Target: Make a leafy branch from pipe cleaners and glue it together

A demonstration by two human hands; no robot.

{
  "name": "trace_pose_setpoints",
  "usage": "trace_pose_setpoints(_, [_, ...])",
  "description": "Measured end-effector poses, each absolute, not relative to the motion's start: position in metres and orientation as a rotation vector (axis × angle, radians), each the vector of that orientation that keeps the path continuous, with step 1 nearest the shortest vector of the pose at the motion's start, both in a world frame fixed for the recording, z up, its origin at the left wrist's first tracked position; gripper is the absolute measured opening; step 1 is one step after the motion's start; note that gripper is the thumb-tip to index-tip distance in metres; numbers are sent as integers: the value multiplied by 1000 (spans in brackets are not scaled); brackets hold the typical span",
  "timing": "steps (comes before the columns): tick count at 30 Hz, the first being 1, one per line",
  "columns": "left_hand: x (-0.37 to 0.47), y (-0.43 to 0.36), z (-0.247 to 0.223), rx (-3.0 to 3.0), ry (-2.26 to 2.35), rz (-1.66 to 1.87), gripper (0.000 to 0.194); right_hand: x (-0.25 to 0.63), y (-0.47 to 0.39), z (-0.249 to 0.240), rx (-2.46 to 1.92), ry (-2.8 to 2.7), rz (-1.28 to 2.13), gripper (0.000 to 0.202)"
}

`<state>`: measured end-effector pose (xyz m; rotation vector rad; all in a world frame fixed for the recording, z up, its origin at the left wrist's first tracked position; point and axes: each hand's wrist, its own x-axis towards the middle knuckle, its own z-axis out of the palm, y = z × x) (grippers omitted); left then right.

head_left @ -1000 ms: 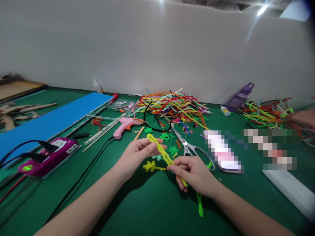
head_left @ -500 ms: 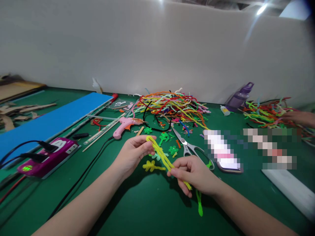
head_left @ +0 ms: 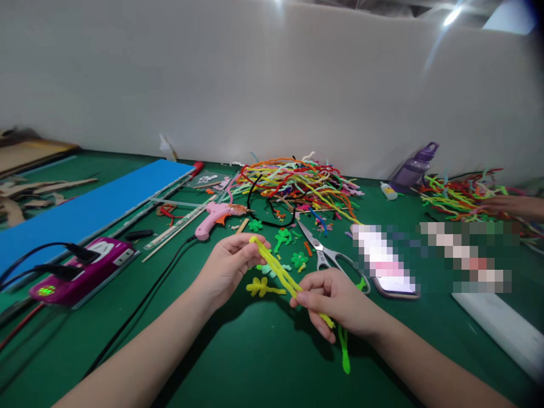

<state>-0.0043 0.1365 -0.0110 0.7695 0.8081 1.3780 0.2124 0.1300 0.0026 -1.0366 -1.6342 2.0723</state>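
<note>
Above the green tabletop [head_left: 255, 362], a doubled yellow pipe cleaner [head_left: 276, 264] slants between two hands. The fingers of the left hand [head_left: 221, 272] are clamped on its folded end; those of the right hand [head_left: 352, 303] pinch it farther down, with the tips poking out beyond. Both hands have just drifted slightly apart, which leaves a longer stretch exposed yet controlled at both grips. A yellow flower shape [head_left: 258, 287] lies just below, and scissors [head_left: 318, 247] sit beyond the right hand. Whether the green strand [head_left: 345, 361] beneath that hand is held, I cannot tell.
</note>
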Motion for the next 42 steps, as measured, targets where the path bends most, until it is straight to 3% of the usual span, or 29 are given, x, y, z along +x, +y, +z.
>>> trace_pose_setpoints(42, [-3, 136, -10, 810, 857, 1431, 23, 212, 131, 3, -1041, -1617, 2043, 28])
